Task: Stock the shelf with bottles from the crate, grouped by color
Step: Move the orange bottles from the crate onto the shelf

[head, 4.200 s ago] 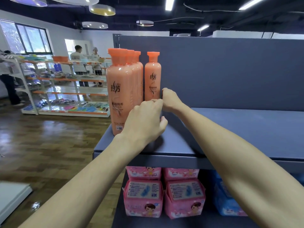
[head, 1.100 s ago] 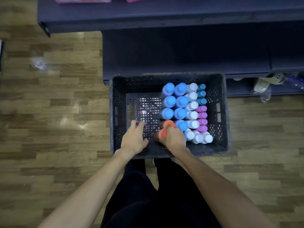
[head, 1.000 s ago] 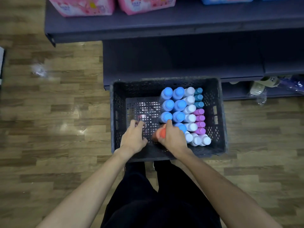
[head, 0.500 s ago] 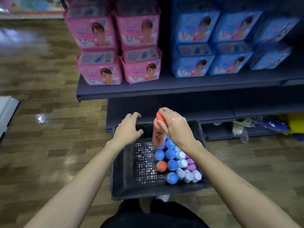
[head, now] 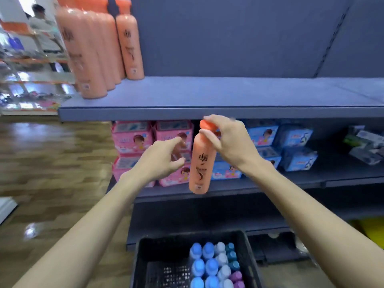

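Note:
My right hand grips an orange bottle by its cap and neck, holding it upright in the air just below the front edge of the top shelf. My left hand hovers beside the bottle on its left, fingers loosely spread, not touching it. Several orange bottles stand in a group at the shelf's left end. The black crate sits on the floor below, holding blue, white, teal and purple bottles along its right side.
Pink boxes and blue boxes fill the shelf under the top one. The top shelf is bare to the right of the orange bottles. A wooden floor spreads to the left, with another rack and a person far behind.
My right hand has lifted the orange bottle out of the crate up to just under the top shelf. My left hand has risen alongside it. The view has tilted up from crate to shelf.

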`<move>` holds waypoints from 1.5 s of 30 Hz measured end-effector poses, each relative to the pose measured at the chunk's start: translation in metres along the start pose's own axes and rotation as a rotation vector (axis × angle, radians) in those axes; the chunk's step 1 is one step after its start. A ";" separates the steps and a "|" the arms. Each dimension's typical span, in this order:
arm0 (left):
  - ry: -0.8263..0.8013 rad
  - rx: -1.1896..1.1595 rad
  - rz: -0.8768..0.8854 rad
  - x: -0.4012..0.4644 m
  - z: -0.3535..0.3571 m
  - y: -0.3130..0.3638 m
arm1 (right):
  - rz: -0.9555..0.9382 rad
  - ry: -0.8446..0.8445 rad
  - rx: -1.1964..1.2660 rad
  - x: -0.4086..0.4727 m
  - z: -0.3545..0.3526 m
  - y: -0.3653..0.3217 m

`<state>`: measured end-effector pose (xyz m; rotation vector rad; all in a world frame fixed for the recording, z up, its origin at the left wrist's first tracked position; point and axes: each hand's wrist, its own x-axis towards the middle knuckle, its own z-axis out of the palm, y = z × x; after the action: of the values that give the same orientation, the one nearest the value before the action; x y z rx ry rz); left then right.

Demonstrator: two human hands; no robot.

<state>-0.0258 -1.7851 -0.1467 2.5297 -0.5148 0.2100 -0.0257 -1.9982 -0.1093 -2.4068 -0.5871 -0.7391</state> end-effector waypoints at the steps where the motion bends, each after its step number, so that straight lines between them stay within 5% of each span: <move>1: 0.029 0.010 0.025 0.003 -0.013 0.007 | -0.018 0.024 -0.009 0.014 -0.012 -0.006; 11: 0.328 0.113 0.090 0.047 -0.132 0.057 | -0.120 0.138 -0.056 0.146 -0.118 -0.070; 22: 0.389 0.266 0.039 0.072 -0.189 0.071 | -0.066 0.090 -0.098 0.228 -0.109 -0.080; 33: 0.361 0.246 0.031 0.087 -0.183 0.051 | 0.088 -0.019 0.172 0.206 -0.072 -0.061; 36: 0.341 0.243 0.026 0.089 -0.179 0.044 | 0.253 -0.006 0.258 0.179 -0.057 -0.055; 45: 0.310 0.263 0.013 0.088 -0.159 0.023 | 0.370 -0.069 0.109 0.139 -0.004 -0.028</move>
<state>0.0391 -1.7446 0.0197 2.6743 -0.4008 0.7035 0.0620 -1.9459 -0.0108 -2.3517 -0.1911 -0.4550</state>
